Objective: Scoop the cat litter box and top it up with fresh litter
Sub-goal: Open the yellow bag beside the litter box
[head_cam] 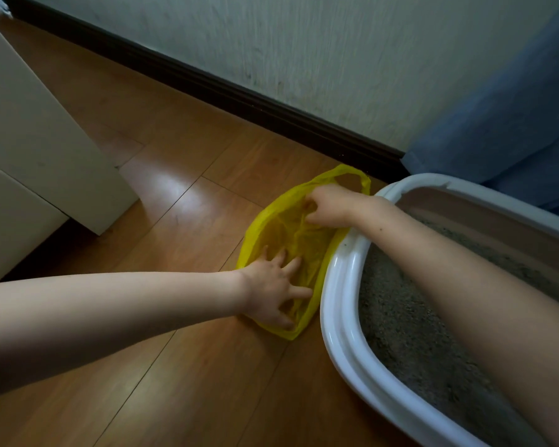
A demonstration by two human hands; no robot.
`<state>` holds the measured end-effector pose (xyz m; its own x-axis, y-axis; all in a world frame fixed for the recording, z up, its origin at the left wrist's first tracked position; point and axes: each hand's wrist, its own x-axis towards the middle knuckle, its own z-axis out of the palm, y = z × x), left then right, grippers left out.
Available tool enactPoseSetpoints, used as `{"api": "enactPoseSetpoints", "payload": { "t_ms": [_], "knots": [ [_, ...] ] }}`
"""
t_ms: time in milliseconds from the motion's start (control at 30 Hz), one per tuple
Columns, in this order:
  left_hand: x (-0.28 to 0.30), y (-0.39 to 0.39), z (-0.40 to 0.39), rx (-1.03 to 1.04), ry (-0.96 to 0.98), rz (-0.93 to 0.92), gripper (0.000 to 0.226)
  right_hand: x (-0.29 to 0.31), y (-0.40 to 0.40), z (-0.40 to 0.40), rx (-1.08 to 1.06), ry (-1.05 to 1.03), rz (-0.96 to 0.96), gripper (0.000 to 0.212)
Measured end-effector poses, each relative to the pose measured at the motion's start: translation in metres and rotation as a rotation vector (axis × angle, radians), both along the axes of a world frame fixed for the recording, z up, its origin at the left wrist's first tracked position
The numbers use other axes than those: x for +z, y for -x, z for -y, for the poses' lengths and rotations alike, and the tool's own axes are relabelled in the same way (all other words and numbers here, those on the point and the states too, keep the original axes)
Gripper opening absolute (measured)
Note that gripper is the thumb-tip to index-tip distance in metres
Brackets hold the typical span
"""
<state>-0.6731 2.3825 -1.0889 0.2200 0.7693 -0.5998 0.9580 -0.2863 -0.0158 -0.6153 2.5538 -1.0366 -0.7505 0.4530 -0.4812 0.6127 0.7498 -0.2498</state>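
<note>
A wooden floor (162, 201) fills most of the view, meeting a pale textured wall (304, 50) along a dark baseboard (207, 88). A cream cabinet (29, 133) stands at the left, and blue fabric (513, 124) hangs in the right corner, cut off by the frame edge. The litter box (339, 304), white-rimmed with grey litter (410, 337) inside, sits on the floor at the right; its far and near ends run out of view, and the right forearm crosses over it, hiding part of the litter. Just beside its left rim lies a thin, translucent yellow plastic bag (281, 227), crumpled, with a handle loop toward the baseboard. The left hand (271, 288) presses on the bag's near end with fingers spread and straight. The right hand (328, 204) has its fingers curled, pinching the bag's film near the handle; the fingertips themselves are hard to make out.
</note>
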Motion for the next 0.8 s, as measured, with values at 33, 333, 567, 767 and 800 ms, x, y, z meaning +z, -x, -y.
{"api": "enactPoseSetpoints", "payload": {
  "t_ms": [33, 333, 567, 767, 800],
  "knots": [
    [-0.001, -0.001, 0.001, 0.006, 0.003, 0.009, 0.07, -0.004, -0.003, -0.005, -0.098, 0.035, -0.105, 0.028],
    [0.014, -0.006, -0.004, 0.021, -0.084, 0.023, 0.062, -0.012, -0.001, -0.002, -0.023, -0.01, -0.145, 0.018],
    [0.026, 0.022, -0.021, 0.101, -0.315, -0.076, 0.057, -0.024, -0.002, 0.028, 0.292, -0.101, 0.28, 0.031],
    [0.003, 0.059, -0.011, 0.335, -0.046, -0.02, 0.074, -0.02, -0.01, 0.029, 0.366, -0.095, 0.461, 0.077],
    [0.003, 0.06, -0.012, 0.322, -0.061, -0.019, 0.074, -0.019, -0.009, 0.03, 0.354, -0.085, 0.467, 0.074]
  ]
}}
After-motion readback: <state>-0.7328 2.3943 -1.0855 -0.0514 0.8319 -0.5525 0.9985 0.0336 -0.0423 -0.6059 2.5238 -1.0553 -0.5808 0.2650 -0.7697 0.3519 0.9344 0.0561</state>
